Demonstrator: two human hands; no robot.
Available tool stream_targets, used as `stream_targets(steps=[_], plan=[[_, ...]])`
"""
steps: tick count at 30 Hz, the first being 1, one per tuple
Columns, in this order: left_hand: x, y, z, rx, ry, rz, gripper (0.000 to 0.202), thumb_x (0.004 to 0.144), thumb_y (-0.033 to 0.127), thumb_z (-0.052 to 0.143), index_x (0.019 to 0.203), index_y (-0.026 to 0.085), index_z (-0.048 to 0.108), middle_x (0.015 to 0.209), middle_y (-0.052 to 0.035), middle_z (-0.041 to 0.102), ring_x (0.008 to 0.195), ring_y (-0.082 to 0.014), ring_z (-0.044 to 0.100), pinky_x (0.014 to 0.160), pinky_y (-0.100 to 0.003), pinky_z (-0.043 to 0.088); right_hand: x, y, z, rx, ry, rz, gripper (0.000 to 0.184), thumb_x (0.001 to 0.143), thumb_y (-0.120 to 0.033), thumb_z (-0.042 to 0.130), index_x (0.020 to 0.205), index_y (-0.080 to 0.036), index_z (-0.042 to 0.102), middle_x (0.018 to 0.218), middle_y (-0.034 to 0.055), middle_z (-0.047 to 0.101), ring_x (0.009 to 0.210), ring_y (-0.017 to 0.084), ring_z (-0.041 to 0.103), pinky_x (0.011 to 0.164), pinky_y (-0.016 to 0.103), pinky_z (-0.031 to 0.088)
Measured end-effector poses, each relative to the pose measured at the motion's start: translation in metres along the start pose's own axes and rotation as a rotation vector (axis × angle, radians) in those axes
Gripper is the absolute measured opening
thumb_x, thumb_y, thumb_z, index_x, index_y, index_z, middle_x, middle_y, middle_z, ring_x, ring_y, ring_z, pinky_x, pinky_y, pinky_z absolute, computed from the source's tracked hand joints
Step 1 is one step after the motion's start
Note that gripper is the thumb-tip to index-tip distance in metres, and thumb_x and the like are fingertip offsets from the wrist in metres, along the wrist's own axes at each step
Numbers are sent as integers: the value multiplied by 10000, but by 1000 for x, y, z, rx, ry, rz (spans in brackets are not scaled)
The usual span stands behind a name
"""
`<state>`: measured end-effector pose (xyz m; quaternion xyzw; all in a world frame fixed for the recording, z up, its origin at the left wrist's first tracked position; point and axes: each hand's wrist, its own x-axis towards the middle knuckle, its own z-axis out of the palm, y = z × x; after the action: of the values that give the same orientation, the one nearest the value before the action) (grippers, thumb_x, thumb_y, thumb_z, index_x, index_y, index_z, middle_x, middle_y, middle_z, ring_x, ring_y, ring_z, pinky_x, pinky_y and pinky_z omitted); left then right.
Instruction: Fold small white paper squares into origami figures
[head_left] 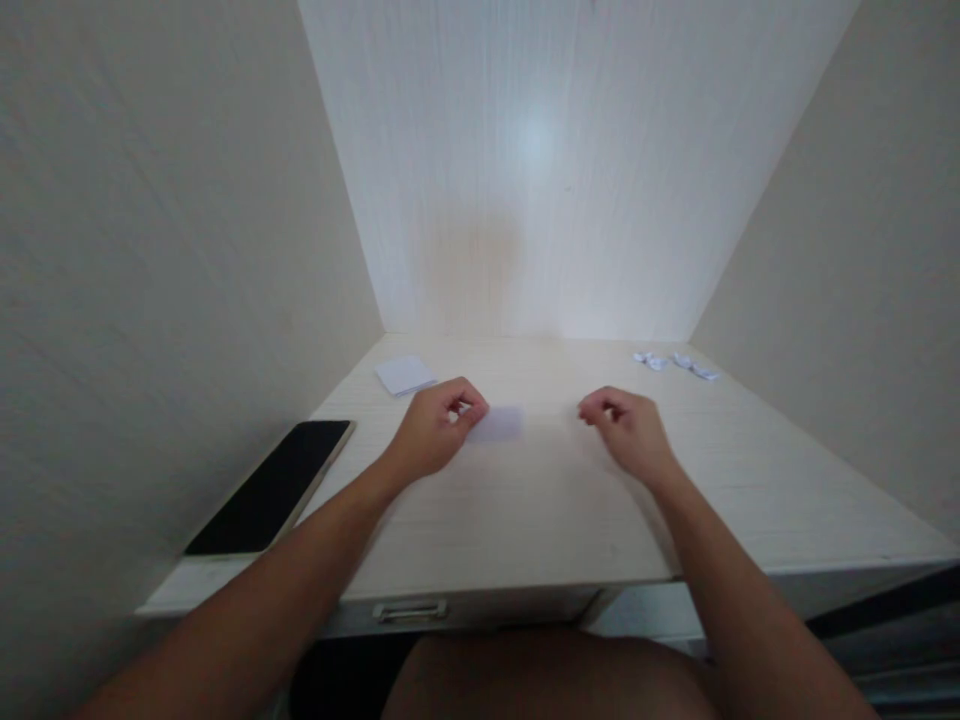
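A small pale lilac sheet of paper (501, 423) lies low over the middle of the desk, slightly blurred. My left hand (439, 425) pinches its left edge between thumb and fingertips. Apart from the sheet, to its right, my right hand (626, 428) hovers just above the desk with thumb and fingers drawn together. Nothing shows between those fingers, and they are somewhat smeared by motion. Behind my left hand rests a stack of square white paper (405, 374).
On the left of the desk (517, 530) lies a dark-screened tablet or phone (277, 485). Several crumpled or folded white paper pieces (684, 362) sit at the back right. Walls close the desk at both sides and behind. A drawer handle (410, 611) is on the front.
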<state>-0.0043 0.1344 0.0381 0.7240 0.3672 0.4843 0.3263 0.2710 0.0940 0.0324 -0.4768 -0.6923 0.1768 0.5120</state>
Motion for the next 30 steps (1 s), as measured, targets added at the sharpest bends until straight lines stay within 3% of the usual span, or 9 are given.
stream_targets(steps=[2,4,7,9,12,18,24,28,30], plan=[[3,-5,-3,-85,85,-51,175,791,317,756,732,158,713,695,-10,659,663,-136,559,635,-252,407,0,10,-15,67,109,91,281,926,-370,583,728,-192,671,697,48,707,660,184,600,644,313,423],[5,-7,3,-185,115,-90,204,803,357,753,798,154,739,744,-23,684,674,-130,570,637,-248,422,-2,13,-15,155,121,155,297,905,-450,618,796,-184,693,760,68,737,709,197,651,660,319,460],[3,-3,22,-324,151,-132,238,806,393,761,848,159,749,824,-40,706,704,-125,587,617,-234,442,-2,5,10,307,-9,213,374,877,-509,660,1057,-186,717,943,97,781,805,227,730,635,314,512],[-1,2,35,-396,171,-158,247,807,401,769,872,163,747,873,-48,716,736,-129,609,621,-231,471,-1,-3,27,382,-54,224,394,867,-514,681,1093,-192,708,980,100,784,855,234,745,664,319,540],[-11,9,43,-465,177,-192,266,806,400,786,906,155,756,928,-70,735,806,-155,656,688,-264,548,0,-12,35,432,-51,206,366,860,-502,697,1059,-195,718,1007,104,784,898,227,735,715,325,549],[-39,24,40,-483,184,-213,303,812,406,798,932,132,748,950,-94,762,830,-217,720,718,-360,639,-8,-31,21,405,-94,98,292,860,-466,716,940,-188,756,836,73,771,762,194,696,666,308,524],[-66,46,30,-390,184,-118,266,852,382,776,941,140,713,932,-79,781,865,-223,752,912,-445,625,-33,-71,18,274,-80,-100,116,881,-298,724,956,-221,769,955,68,767,840,194,677,758,338,525],[-77,61,18,-323,126,5,231,850,377,780,912,161,725,1064,-123,780,1041,-263,730,1005,-472,572,-57,-92,14,-88,46,-517,142,929,-141,647,1001,-230,731,960,61,768,892,194,678,814,366,529],[-83,68,11,-191,100,155,155,870,333,761,919,187,736,1166,-126,755,1169,-275,680,1053,-479,530,-70,-98,10,-273,116,-697,188,907,-94,669,1031,-231,704,998,55,776,899,199,680,798,373,520]])
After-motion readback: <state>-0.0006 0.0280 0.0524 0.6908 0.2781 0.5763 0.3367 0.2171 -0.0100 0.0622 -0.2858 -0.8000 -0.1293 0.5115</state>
